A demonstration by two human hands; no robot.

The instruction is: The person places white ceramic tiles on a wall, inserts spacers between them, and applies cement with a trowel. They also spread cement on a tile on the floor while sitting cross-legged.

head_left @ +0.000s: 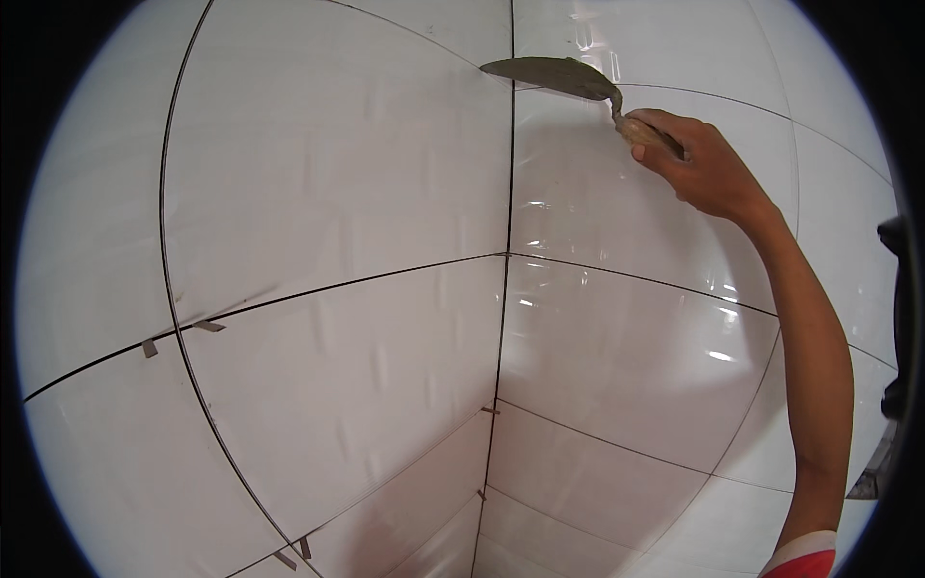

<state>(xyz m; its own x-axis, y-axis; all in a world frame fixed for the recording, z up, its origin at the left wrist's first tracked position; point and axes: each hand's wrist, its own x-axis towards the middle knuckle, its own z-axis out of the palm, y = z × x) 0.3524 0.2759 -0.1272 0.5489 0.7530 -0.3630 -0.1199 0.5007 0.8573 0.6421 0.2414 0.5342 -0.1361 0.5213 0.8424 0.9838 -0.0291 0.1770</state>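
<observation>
My right hand [699, 164] is closed round the wooden handle of a pointing trowel [547, 75], raised high near the corner where two white tiled walls meet. The grey blade lies flat and points left, its tip at or close to the horizontal joint on the left wall tile [337, 164], just left of the corner. Whether the tip touches the tile I cannot tell. Behind the hand is the glossy right wall tile [617, 193]. My left hand is out of view.
Dark joint lines cross both walls [347, 433]. Several small flat spacer tabs [210, 327] stick out from joints at left, low down and in the corner. A dark object [892, 318] at the right rim is too cut off to name.
</observation>
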